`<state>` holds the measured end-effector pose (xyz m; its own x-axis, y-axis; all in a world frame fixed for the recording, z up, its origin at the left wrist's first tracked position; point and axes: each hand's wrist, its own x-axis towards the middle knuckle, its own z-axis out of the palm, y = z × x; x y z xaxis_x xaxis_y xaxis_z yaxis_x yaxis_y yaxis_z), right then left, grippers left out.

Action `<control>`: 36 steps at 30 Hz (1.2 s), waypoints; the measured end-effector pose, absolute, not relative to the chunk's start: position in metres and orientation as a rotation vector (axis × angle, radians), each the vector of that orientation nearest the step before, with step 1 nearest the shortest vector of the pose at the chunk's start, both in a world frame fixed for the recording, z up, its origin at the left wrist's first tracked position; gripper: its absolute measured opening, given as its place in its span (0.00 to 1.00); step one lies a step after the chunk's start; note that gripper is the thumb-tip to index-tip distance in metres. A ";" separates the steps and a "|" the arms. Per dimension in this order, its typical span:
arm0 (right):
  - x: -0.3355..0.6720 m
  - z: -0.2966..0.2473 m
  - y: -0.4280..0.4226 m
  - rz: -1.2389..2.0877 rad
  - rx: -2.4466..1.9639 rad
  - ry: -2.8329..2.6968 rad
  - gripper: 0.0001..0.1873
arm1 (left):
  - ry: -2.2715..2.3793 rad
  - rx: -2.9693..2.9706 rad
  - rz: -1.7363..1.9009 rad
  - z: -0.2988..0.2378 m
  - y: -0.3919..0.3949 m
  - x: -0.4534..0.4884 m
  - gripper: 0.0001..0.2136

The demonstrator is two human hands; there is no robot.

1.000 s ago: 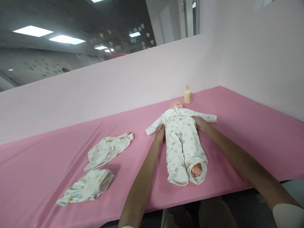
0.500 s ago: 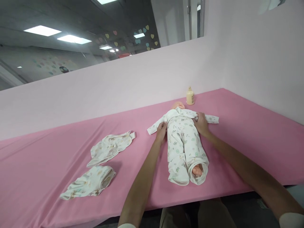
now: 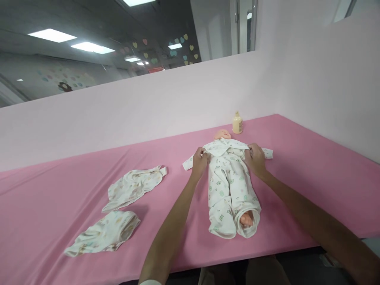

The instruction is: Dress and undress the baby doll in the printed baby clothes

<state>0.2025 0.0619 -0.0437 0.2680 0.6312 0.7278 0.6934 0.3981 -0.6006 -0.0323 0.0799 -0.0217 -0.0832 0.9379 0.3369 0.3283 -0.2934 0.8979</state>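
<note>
A baby doll point(image 3: 222, 134) lies on its back, its head toward the wall. It wears a white patterned shirt point(image 3: 223, 146) and matching trousers point(image 3: 227, 178), and one foot shows inside the right-hand trouser cuff. My left hand point(image 3: 200, 160) pinches the shirt's lower edge at the doll's side. On the opposite side my right hand point(image 3: 255, 158) grips the same hem. Between my hands the hem is stretched across the top of the trousers. Both shirt sleeves reach outward, partly hidden behind my hands.
A pink sheet point(image 3: 178, 158) covers the table. To the left lie a folded patterned shirt point(image 3: 135, 186) and a crumpled pair of patterned pants point(image 3: 103, 233). Beyond the doll's head stands a pale yellow pump bottle point(image 3: 237, 123), near the white wall point(image 3: 148, 107).
My fingers have moved from the doll's sides onto the shirt's lower edge. The hem is now lifted and pulled taut between both hands. The doll stays in place.
</note>
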 end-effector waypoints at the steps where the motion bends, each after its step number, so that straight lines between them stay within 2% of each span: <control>1: 0.201 -0.045 0.059 -0.103 -1.260 -1.499 0.06 | 1.417 1.732 1.357 -0.022 0.075 -0.033 0.04; 5: 0.202 -0.055 0.051 -0.209 -1.217 -1.789 0.02 | 1.565 2.219 1.206 -0.032 0.057 -0.041 0.05; 7: 0.209 -0.062 0.051 -0.175 -1.291 -1.796 0.04 | 1.610 2.311 1.169 -0.039 0.050 -0.045 0.06; 12: 0.222 -0.071 0.060 0.201 -1.494 -1.657 0.12 | 1.750 1.983 1.258 -0.046 0.049 -0.044 0.09; 15: 0.224 -0.071 0.065 0.248 -1.553 -1.693 0.14 | 1.811 1.746 1.311 -0.048 0.056 -0.038 0.12; 18: 0.228 -0.068 0.067 0.198 -1.690 -1.734 0.14 | 1.872 1.737 1.263 -0.051 0.059 -0.036 0.09; 21: 0.240 -0.066 0.066 -0.022 -1.837 -1.867 0.10 | 1.898 1.990 1.141 -0.057 0.058 -0.045 0.03; 25: 0.253 -0.065 0.063 -0.272 -1.875 -2.009 0.09 | 1.898 2.425 1.052 -0.066 0.058 -0.070 0.07; 31: 0.241 -0.074 0.061 0.164 -1.859 -1.844 0.13 | 1.876 2.196 1.037 -0.073 0.058 -0.071 0.08; 34: 0.237 -0.079 0.062 0.241 -1.734 -1.856 0.14 | 1.728 2.081 1.083 -0.076 0.060 -0.059 0.12; 36: 0.240 -0.079 0.064 0.256 -1.700 -1.881 0.15 | 1.660 2.084 1.115 -0.078 0.062 -0.055 0.10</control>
<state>0.2396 0.0635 -0.0790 -0.0151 0.9569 0.2899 0.8445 0.1674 -0.5087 -0.0554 0.0622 -0.0783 0.0565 0.9128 0.4044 0.7195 -0.3181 0.6174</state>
